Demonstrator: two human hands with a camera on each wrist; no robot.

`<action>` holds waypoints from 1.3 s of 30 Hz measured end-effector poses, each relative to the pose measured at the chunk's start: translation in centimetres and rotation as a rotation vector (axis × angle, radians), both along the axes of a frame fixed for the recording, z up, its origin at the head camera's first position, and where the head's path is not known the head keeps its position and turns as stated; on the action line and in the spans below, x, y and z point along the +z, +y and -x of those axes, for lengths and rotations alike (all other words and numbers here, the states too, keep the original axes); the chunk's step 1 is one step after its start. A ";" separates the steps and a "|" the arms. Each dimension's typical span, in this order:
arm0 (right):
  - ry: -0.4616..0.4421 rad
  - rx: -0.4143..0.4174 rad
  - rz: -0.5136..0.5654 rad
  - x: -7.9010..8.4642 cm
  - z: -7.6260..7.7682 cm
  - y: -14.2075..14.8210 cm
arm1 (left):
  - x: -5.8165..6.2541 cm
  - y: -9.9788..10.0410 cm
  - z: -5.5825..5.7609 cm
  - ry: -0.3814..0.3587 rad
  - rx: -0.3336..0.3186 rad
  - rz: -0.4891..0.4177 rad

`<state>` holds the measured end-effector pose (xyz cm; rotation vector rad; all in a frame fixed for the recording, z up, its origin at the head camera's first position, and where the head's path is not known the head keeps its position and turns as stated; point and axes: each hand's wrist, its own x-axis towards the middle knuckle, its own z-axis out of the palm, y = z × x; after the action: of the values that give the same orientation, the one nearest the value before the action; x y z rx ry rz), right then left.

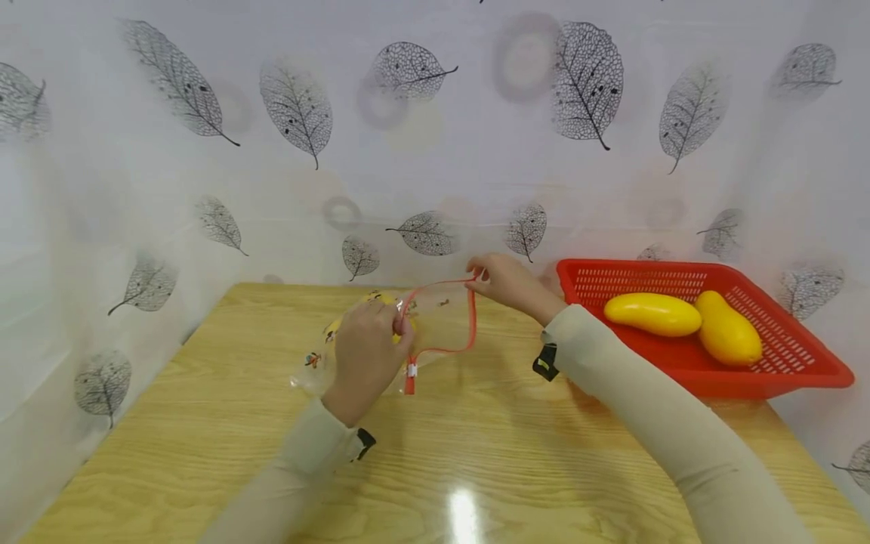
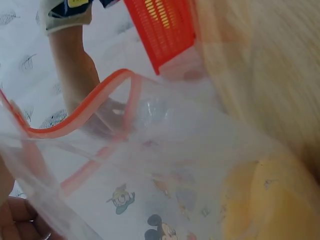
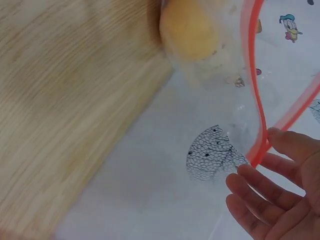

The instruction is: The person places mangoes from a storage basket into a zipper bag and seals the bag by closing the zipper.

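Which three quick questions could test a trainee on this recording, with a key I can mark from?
1. How many yellow items lie in the red basket?
2. True or false: the left hand grips the clear bag.
3. The right hand pinches the bag by its: A) base; B) red edge; C) printed middle.

Key: 1. Two. 2. True. 3. B.

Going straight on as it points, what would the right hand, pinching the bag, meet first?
Probably the patterned curtain behind the table; the right hand seems angled past the bag, but depth is unclear.
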<state>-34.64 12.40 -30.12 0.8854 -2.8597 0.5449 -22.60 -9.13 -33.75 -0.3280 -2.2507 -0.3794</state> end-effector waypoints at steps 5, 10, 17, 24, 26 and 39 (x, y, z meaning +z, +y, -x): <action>0.023 0.002 -0.039 1.5 -0.8 0.6 | 0.4 -0.7 0.3 -0.022 -0.001 -0.028; 0.026 -0.022 -0.102 3.5 -1.9 2.1 | 0.4 -0.9 0.4 -0.033 -0.001 -0.034; 0.022 -0.040 -0.136 5.4 -2.4 5.6 | 0.5 -0.9 0.4 -0.050 -0.001 -0.050; -0.011 -0.078 -0.145 6.8 -2.5 9.4 | 0.4 -1.0 0.5 -0.036 0.006 -0.071; -0.025 -0.086 -0.140 7.0 -2.4 10.4 | 0.3 -1.0 0.5 -0.032 0.006 -0.077; -0.097 -0.183 -0.120 7.4 -1.2 17.3 | 0.0 -0.7 0.4 -0.026 0.008 -0.083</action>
<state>-33.39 29.74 -22.77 0.6188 -3.0477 0.4108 -23.04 -9.87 -33.78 -0.2724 -2.2539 -0.4735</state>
